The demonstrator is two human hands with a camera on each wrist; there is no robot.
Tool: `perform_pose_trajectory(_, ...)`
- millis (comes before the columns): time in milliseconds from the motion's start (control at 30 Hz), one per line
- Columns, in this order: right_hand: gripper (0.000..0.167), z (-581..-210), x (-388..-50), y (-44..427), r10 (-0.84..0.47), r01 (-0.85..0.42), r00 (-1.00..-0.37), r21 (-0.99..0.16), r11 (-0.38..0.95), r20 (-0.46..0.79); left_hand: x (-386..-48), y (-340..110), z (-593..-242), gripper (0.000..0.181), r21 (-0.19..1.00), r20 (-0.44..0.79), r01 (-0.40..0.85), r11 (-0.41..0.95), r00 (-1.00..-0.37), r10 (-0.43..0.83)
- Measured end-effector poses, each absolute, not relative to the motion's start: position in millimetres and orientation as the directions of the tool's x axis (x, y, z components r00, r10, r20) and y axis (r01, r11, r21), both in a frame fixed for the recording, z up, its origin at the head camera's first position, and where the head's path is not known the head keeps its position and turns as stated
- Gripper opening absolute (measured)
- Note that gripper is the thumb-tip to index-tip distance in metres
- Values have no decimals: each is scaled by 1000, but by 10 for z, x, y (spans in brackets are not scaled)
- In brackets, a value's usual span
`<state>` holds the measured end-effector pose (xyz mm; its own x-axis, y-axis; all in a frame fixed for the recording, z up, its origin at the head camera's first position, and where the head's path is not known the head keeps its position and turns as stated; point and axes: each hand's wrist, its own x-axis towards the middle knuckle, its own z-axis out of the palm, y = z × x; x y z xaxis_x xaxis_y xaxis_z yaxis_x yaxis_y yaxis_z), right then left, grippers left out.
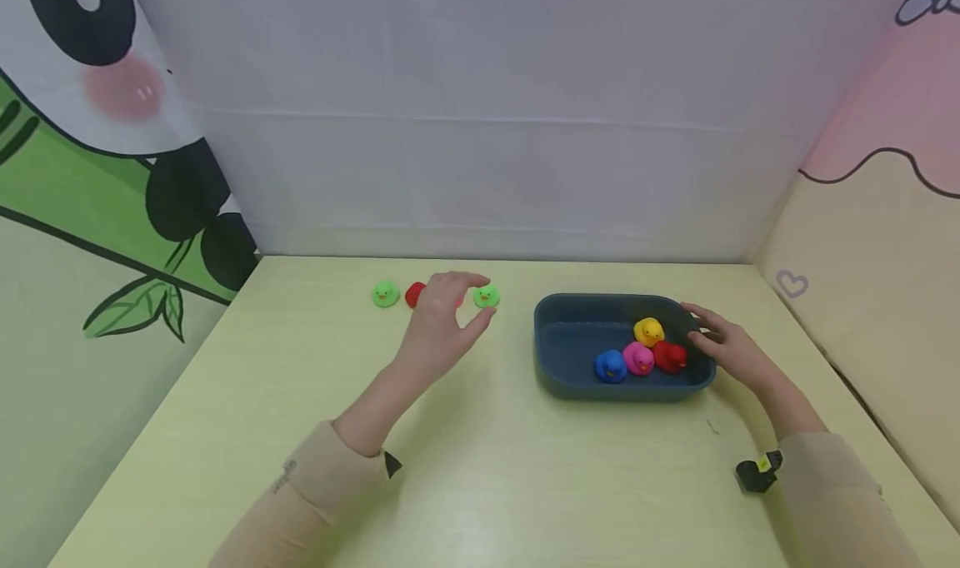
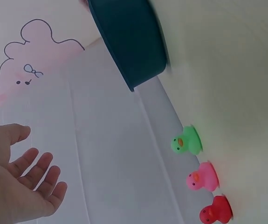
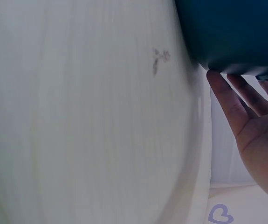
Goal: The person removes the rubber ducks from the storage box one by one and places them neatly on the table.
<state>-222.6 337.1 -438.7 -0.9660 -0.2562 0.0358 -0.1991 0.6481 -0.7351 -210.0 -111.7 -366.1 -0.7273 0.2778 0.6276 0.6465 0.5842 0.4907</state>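
Note:
My left hand [image 1: 442, 318] hovers above the table with thumb and fingers spread, holding nothing. In the head view it overlaps a row of small rubber ducks: a green duck [image 1: 386, 293], a red duck [image 1: 413, 294], a mostly covered pink duck [image 2: 202, 176] and another green duck [image 1: 487, 296] by its fingertips. The left wrist view shows the hand apart from them. At the right end of a dark blue tray [image 1: 573, 306], my right hand [image 1: 731, 351] grips the rim and outer wall. Inside lie a yellow duck [image 1: 648, 331], blue duck [image 1: 611, 366], pink duck [image 1: 639, 358] and red duck [image 1: 670, 356].
The pale table [image 1: 480, 468] meets a white cloth backdrop [image 1: 480, 176] behind the ducks. Printed panels stand at the left [image 1: 112, 243] and right [image 1: 877, 301]. A small dark mark [image 3: 159, 58] shows on the table near the tray.

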Motion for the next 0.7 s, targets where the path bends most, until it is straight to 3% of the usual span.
perform_pose_trajectory(700,54,-4389,-2230,3378,-260,-198,-965,-741,642,32,-1987,-677,-3875,36,444,625,768,462,-635,455)
